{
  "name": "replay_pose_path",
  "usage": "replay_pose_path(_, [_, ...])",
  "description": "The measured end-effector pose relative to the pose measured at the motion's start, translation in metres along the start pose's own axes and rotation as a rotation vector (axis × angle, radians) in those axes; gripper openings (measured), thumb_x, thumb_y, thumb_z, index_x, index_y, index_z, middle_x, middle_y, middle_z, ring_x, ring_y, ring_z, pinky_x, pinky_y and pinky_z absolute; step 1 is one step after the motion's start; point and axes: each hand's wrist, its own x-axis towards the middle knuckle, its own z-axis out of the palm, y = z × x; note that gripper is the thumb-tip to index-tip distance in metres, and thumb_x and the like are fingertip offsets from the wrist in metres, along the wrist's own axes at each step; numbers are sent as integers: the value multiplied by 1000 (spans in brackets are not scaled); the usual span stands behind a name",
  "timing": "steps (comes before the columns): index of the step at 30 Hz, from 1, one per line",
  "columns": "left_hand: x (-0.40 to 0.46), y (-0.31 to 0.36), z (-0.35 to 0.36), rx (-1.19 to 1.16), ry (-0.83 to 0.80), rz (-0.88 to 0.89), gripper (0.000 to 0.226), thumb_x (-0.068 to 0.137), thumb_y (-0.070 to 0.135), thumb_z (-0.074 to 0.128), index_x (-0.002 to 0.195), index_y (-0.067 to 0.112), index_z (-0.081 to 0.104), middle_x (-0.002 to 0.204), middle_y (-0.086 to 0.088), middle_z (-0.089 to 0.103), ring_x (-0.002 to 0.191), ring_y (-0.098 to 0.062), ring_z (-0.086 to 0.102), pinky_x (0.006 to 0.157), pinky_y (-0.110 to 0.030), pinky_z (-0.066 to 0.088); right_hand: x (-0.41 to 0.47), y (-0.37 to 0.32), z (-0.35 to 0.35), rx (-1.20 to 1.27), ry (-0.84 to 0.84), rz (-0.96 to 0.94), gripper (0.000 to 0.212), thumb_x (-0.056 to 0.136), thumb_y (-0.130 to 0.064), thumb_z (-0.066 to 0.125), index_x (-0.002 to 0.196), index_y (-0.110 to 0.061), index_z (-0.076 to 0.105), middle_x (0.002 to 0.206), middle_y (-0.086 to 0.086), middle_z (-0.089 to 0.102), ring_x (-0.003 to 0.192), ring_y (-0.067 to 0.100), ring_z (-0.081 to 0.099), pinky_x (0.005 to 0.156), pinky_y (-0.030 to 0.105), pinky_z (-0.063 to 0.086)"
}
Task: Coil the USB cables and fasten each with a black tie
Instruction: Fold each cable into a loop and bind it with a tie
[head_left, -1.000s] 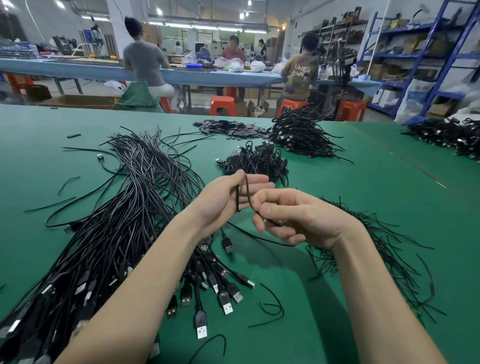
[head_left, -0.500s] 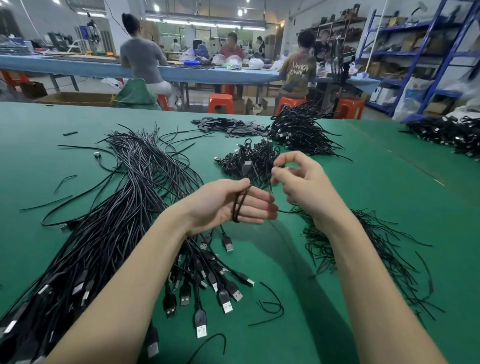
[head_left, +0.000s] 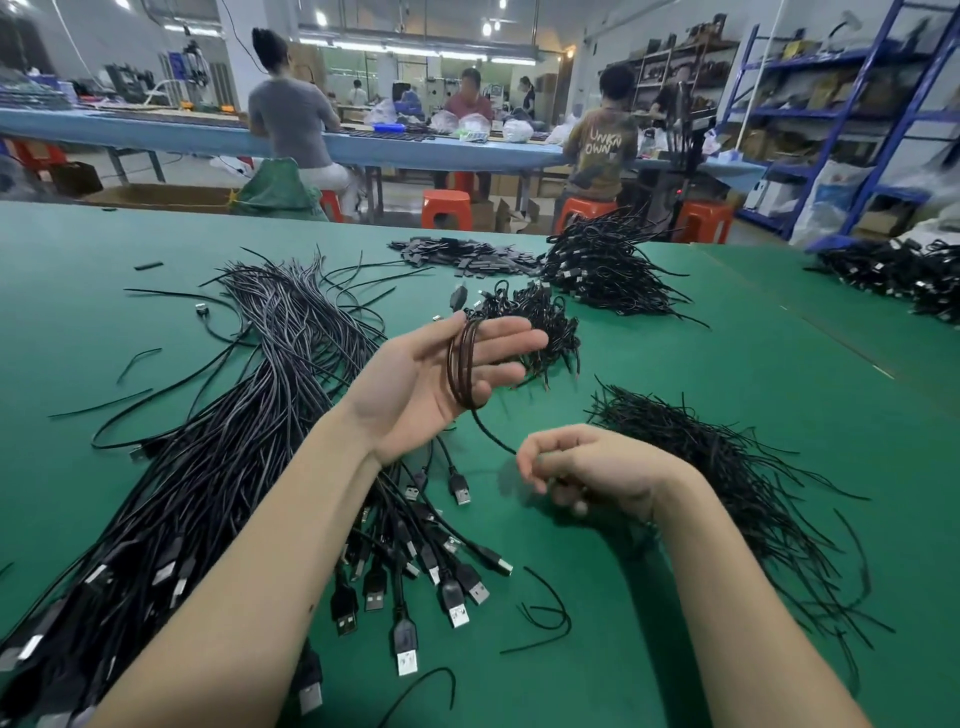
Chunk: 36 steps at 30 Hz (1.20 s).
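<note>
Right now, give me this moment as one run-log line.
left hand: open, cable looped round fingers | right hand: pinching cable tail | tie: not yet on | ties pile: right of hands

At frame centre the left hand (head_left: 436, 379) lies palm up, fingers straight, with a coiled USB cable (head_left: 464, 364) looped around them. Its tail runs down to the right hand (head_left: 587, 470), fingers curled on it. Loose cables (head_left: 218, 441) fill the left, black ties (head_left: 727, 467) the right, on the green table (head_left: 779, 364)

We see a green desk (head_left: 675, 364) strewn with black goods. Loose USB cables (head_left: 218, 441) lie left, thin ties (head_left: 727, 467) right, coiled bundles (head_left: 613, 270) farther back.
</note>
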Motion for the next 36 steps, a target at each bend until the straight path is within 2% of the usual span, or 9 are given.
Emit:
replay_pose_path(3, [0,-3,0,274,-11,-103,49,105,32,33,116,6,73,127,-18,67,80,-18,73,59,-17,53,4,-7,-8,190,281,-52,28,97,4,45,86,-17,61,71,-2,54,45,6,30,39,17,17])
replay_pose_path(9, [15,-24,11,506,210,-233,48,111,27,26,121,-6,58,115,-19,72,101,-36,71,79,-29,61,-1,-47,1,448,577,-340,27,101,0,42,91,-17,61,75,-1,57,45,5,36,38,14,27])
replay_pose_path(12, [18,-24,13,465,264,-109,42,110,24,29,112,-1,63,106,-14,75,95,-28,73,91,-41,58,0,-56,16,294,469,-458,29,100,0,47,89,-19,66,77,-5,62,49,4,45,44,17,38])
replay_pose_path(14, [17,-18,10,362,334,-9,44,110,26,27,109,1,63,91,-7,76,80,-15,71,79,-35,56,0,-53,22,231,283,-445,29,98,4,48,88,-15,68,78,-2,65,54,8,51,48,19,42])
replay_pose_path(16, [15,-12,6,170,342,46,49,110,29,23,120,0,61,105,-8,76,94,-14,73,76,-29,57,2,-45,25,191,156,-380,26,99,6,49,90,-8,68,83,4,66,59,13,56,55,22,48])
replay_pose_path(19, [14,-14,5,76,338,81,46,109,29,25,114,1,61,104,-12,75,109,-23,69,87,-31,58,6,-32,24,243,166,-318,27,99,7,49,87,-6,69,84,7,64,60,15,56,57,23,50])
replay_pose_path(23, [21,-27,12,41,468,145,39,110,32,27,81,18,49,55,8,37,62,-13,53,59,-22,44,8,-25,21,336,112,-304,30,95,8,55,80,-10,74,80,5,68,60,13,57,57,21,50])
replay_pose_path(27, [23,-26,9,-86,470,272,39,110,27,26,74,19,40,52,11,23,44,-6,22,42,-19,25,1,-19,9,427,64,-273,19,90,6,66,97,-12,64,88,9,71,53,9,47,48,17,40])
replay_pose_path(36, [24,-32,14,34,424,293,37,110,30,26,77,19,40,55,10,21,48,-9,23,47,-21,27,6,-21,12,382,95,-231,12,93,-1,67,97,-11,62,102,10,76,73,15,70,68,24,59])
